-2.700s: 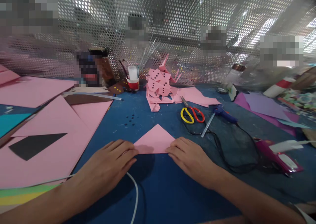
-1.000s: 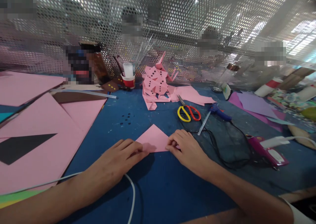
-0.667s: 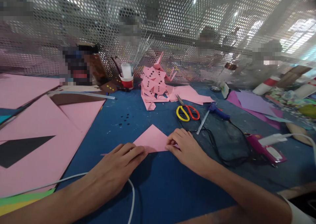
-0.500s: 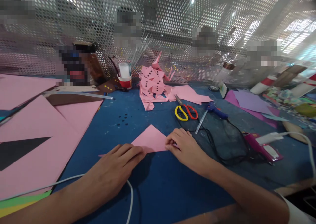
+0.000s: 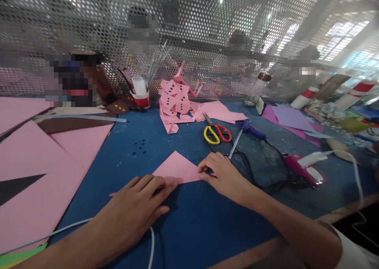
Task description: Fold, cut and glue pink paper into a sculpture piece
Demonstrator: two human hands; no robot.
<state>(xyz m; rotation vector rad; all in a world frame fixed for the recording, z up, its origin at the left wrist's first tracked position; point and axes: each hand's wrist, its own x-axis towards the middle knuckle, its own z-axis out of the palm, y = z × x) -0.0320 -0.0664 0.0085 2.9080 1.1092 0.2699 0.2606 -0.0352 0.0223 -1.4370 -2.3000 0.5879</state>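
Note:
A folded pink sheet of paper [image 5: 177, 167] lies on the blue tabletop, its peak pointing away from me and its straight edge toward me. My left hand [image 5: 140, 200] rests across its left part; the index finger reaches along the near edge and the thumb sticks out apart. Under that hand the left corner is mostly hidden, with only a small pink tip showing past the knuckles. At the right corner, the thumb and fingertips of my right hand [image 5: 219, 174] pinch the paper. Scissors [image 5: 217, 134] with yellow and red handles lie beyond my right hand.
A blue glue gun [image 5: 254, 130] and its black cord lie to the right, near a magenta power strip [image 5: 304, 170]. Behind stands a folded pink paper figure [image 5: 177, 99] beside a red-and-white cup [image 5: 141, 100]. Large pink sheets [image 5: 26, 209] cover the left side.
My left thumb has spread away from the paper, and the index finger has slid rightward along the near edge. My right hand keeps its pinch. The view has shifted slightly.

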